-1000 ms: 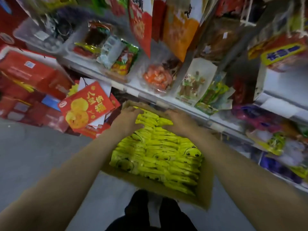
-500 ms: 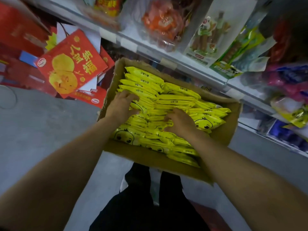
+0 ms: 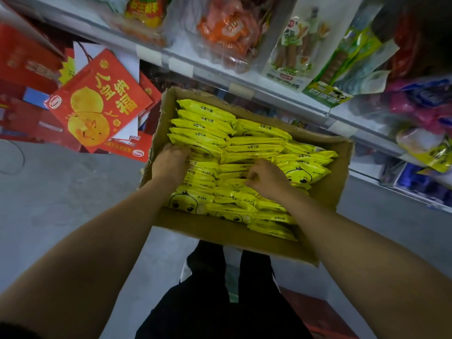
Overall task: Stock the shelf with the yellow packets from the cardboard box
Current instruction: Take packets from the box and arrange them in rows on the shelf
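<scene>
A grey concrete floor [image 3: 61, 204] runs under a shop aisle; a white shelf [image 3: 244, 81] crosses the upper part of the view on a slant, its front edge carrying price-label strips, and on it lie an orange snack bag [image 3: 227, 30], a clear pack of sausage sticks [image 3: 293, 45] and a green-edged packet [image 3: 342, 74] that overhangs the edge; a lower shelf [image 3: 403, 189] on the right holds purple and blue packs, too blurred to name; to the left, red gift boxes [image 3: 97, 104] with yellow round prints lean against one another on the floor. The cardboard box [image 3: 232, 233] sits open-topped just in front of the shelf, its far rim close under the shelf edge and its near wall above the person's dark-trousered legs [image 3: 220, 302]; open floor lies to the left of the box and to the right of it below the lower shelf. The yellow packets [image 3: 256, 148] fill the box in overlapping rows, some showing a cartoon face; the left hand [image 3: 171, 162] rests at the box's left wall with fingers curled down into the packets, gripping some of them; the right hand [image 3: 266, 177] is mid-box, its fingers bent and pinching at packet edges, so both grips are closed on packets inside the box.
</scene>
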{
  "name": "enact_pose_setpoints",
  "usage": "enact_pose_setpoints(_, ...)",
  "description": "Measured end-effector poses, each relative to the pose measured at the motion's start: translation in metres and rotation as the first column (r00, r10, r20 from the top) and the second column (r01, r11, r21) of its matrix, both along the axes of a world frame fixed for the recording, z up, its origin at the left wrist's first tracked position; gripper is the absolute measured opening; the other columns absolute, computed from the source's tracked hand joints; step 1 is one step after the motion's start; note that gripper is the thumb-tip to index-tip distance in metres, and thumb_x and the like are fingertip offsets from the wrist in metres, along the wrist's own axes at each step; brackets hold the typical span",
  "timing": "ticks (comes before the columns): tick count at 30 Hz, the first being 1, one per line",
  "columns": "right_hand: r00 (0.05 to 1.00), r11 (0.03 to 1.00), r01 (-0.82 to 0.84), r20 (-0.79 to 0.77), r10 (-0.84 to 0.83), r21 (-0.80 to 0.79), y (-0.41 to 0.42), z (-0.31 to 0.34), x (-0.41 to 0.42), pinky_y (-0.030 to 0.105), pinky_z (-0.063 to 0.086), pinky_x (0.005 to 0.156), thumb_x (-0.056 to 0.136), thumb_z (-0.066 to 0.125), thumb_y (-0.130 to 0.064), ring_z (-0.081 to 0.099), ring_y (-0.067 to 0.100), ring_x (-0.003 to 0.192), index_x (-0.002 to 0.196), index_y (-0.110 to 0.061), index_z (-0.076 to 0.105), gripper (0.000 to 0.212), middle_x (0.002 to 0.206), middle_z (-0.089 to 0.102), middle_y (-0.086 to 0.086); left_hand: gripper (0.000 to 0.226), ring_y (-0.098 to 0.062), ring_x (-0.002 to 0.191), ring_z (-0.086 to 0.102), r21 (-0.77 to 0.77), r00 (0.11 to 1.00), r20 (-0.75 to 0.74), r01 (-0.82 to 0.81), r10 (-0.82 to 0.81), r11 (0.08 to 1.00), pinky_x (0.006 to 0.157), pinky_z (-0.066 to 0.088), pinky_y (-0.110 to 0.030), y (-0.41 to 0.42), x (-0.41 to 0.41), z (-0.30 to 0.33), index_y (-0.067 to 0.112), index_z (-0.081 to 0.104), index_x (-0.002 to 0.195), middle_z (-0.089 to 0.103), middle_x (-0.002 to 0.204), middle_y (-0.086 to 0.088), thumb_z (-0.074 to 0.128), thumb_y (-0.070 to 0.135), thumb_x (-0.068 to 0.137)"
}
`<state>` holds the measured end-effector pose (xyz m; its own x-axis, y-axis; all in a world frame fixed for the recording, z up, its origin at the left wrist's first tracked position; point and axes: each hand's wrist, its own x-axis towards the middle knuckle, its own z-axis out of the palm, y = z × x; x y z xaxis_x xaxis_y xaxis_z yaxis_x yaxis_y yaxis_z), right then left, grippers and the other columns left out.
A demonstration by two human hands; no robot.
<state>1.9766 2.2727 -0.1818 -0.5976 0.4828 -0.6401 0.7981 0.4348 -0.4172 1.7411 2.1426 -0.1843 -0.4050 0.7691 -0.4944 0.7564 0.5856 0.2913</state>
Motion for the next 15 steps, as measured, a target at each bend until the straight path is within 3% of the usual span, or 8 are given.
enact_pose_setpoints(3, 0.990, 0.972, 0.128, -0.037, -0.138, -0.195, 0.009, 0.022, 0.009, 0.030, 0.040, 0.079, 0.090, 0.069, -0.032, 0.054, 0.017, 0.099, 0.095, -0.017, 0.067, 0.016, 0.105, 0.061, 0.001, 0.020, -0.033, 0.101, 0.051, 0.074, 0.999, -0.052, 0.000, 0.004, 0.997, 0.079, 0.045, -0.040, -0.002, 0.003, 0.006, 0.015, 0.072, 0.093, 0.070, 0.095, -0.007, 0.077, 0.029, 0.079)
enact_pose_setpoints(6, 0.924, 0.847, 0.321, -0.056, -0.378, -0.425, 0.014, 0.047, 0.020, 0.028, 0.041, 0.072, 0.093, 0.067, -0.029, 0.054, 0.014, 0.089, 0.087, -0.024, 0.059, 0.011, 0.092, 0.060, -0.003, 0.020, -0.034, 0.101, 0.053, 0.143, 0.985, 0.101, -0.156, 0.142, 0.977, 0.079, 0.044, -0.039, 0.000, 0.005, 0.023, 0.011, 0.070, 0.089, 0.068, 0.093, -0.010, 0.077, 0.027, 0.081)
enact_pose_setpoints(9, 0.767, 0.653, 0.490, -0.072, -0.638, -0.578, 0.014, 0.068, 0.028, 0.029, 0.047, 0.076, 0.095, 0.065, -0.023, 0.057, 0.015, 0.082, 0.082, -0.021, 0.055, 0.016, 0.087, 0.063, 0.002, 0.019, -0.029, 0.079, 0.057, 0.097, 0.930, 0.294, -0.260, 0.222, 0.961, 0.065, 0.040, -0.032, 0.006, 0.006, 0.047, 0.012, 0.058, 0.083, 0.061, 0.079, -0.009, 0.070, 0.026, 0.087)
enact_pose_setpoints(12, 0.622, 0.481, 0.558, -0.043, -0.782, -0.677, 0.016, 0.090, 0.032, 0.026, 0.052, 0.067, 0.098, 0.058, -0.023, 0.065, 0.010, 0.074, 0.084, -0.022, 0.053, 0.016, 0.081, 0.069, -0.006, 0.017, -0.028, 0.078, 0.055, 0.071, 0.915, 0.351, -0.237, 0.198, 0.969, 0.062, 0.036, -0.031, 0.012, 0.005, 0.068, 0.017, 0.053, 0.087, 0.062, 0.083, -0.012, 0.064, 0.029, 0.091)
enact_pose_setpoints(15, 0.482, 0.366, 0.564, -0.064, -0.874, -0.741, 0.018, 0.116, 0.043, 0.032, 0.057, 0.068, 0.096, 0.061, -0.027, 0.067, 0.015, 0.082, 0.102, -0.018, 0.058, 0.011, 0.089, 0.072, -0.003, 0.016, -0.027, 0.069, 0.051, 0.085, 0.905, 0.386, -0.227, 0.178, 0.970, 0.059, 0.034, -0.031, 0.021, 0.009, 0.094, 0.020, 0.051, 0.092, 0.061, 0.083, -0.012, 0.059, 0.033, 0.095)
